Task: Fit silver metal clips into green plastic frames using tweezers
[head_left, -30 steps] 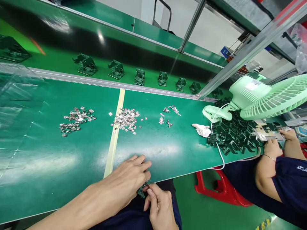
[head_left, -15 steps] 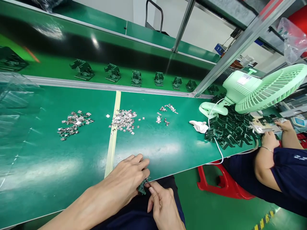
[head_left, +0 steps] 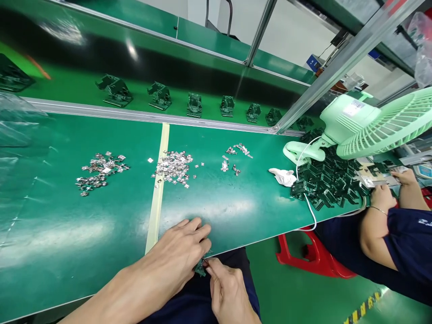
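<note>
At the near edge of the green table [head_left: 101,234] my left hand [head_left: 178,254] is closed on a small dark green plastic part [head_left: 201,267], which sits just off the table edge over my lap. My right hand [head_left: 227,292] pinches at the same part from below and the right, fingertips touching it. Whether a small metal piece is between those fingertips is too small to see. Three heaps of small shiny metal clips lie farther out: one at the left [head_left: 99,171], one in the middle [head_left: 173,167], a smaller one to the right [head_left: 234,158].
Dark green assembled parts [head_left: 194,104] stand in a row on the conveyor belt behind a metal rail. A heap of dark green parts [head_left: 329,182], a white cloth [head_left: 282,176] and a mint-green fan [head_left: 367,130] sit at the right, where another person's hands [head_left: 383,198] work. Clear plastic sheeting [head_left: 20,148] covers the left.
My hands have stayed at the table edge on the green part, with only slight shifts of the right fingers. The view has shifted a little.
</note>
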Demonstrator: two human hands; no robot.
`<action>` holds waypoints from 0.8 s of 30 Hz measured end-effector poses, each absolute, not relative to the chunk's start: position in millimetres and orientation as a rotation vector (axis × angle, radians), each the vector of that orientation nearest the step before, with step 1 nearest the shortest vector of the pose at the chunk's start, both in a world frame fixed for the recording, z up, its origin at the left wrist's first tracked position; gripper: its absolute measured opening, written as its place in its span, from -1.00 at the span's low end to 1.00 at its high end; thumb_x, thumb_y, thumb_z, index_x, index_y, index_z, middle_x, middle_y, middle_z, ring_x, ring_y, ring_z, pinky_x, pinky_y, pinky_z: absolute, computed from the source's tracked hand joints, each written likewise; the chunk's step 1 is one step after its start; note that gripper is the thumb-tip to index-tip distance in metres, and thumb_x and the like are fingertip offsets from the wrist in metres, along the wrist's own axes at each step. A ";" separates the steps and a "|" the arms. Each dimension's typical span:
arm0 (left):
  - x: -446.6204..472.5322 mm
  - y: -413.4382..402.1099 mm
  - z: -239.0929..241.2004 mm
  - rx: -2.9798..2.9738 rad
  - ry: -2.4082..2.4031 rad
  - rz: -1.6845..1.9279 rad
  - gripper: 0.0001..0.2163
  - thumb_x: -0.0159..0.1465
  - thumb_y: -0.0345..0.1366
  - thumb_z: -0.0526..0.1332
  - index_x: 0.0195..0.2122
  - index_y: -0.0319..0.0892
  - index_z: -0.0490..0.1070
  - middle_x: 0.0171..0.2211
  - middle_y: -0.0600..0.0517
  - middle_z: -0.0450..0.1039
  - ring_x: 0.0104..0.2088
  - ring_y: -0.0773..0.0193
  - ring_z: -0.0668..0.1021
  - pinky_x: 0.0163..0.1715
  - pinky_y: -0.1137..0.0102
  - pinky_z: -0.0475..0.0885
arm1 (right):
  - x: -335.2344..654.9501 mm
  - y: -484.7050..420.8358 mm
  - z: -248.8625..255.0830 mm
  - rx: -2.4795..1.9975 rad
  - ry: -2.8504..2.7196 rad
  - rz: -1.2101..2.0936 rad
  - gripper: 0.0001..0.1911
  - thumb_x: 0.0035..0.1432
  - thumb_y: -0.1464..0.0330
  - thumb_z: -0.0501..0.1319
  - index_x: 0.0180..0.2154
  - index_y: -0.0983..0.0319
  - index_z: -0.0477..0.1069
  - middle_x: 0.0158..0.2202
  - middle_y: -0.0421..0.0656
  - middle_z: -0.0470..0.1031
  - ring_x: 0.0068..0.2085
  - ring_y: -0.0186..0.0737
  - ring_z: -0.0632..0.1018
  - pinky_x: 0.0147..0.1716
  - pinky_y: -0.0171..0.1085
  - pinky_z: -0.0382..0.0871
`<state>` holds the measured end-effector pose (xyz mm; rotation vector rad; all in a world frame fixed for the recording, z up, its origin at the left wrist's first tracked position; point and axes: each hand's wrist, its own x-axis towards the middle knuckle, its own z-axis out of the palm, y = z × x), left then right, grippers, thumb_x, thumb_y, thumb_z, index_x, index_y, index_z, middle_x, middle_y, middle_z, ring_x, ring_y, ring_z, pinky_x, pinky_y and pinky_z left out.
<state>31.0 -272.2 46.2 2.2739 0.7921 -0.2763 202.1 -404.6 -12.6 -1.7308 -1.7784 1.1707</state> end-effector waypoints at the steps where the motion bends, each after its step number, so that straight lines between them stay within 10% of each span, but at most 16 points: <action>1: 30.6 -272.4 44.2 2.275 0.787 -0.269 -0.82 0.23 -0.45 0.24 -0.15 -0.16 0.52 -0.01 -0.08 0.49 0.10 -0.11 0.46 0.13 -0.04 0.43 | 200.6 -404.7 -13.3 -1.742 -1.772 1.170 -0.61 0.46 0.43 -0.12 -0.01 0.21 0.47 -0.34 -0.13 0.58 -0.39 -0.27 0.58 -0.36 -0.37 0.32; 16: 38.4 -264.0 60.2 2.261 0.799 -0.444 -0.77 0.19 -0.50 0.24 -0.15 -0.17 0.54 -0.05 -0.08 0.47 0.03 -0.07 0.46 0.01 0.04 0.45 | 196.8 -406.1 -19.2 -1.721 -1.586 1.328 -0.57 0.52 0.29 -0.12 -0.12 0.24 0.50 -0.59 -0.31 0.26 -0.59 -0.37 0.34 -0.50 -0.36 0.16; 24: 33.6 -269.5 49.6 2.296 0.792 -0.314 -0.75 0.19 -0.47 0.25 -0.10 -0.17 0.54 -0.01 -0.13 0.49 0.09 -0.12 0.47 0.07 0.00 0.46 | 197.3 -407.6 2.4 -2.184 -2.193 0.841 -0.40 0.22 0.61 0.01 0.19 0.10 0.46 -0.39 -0.08 0.64 -0.40 0.01 0.64 -0.37 -0.21 0.32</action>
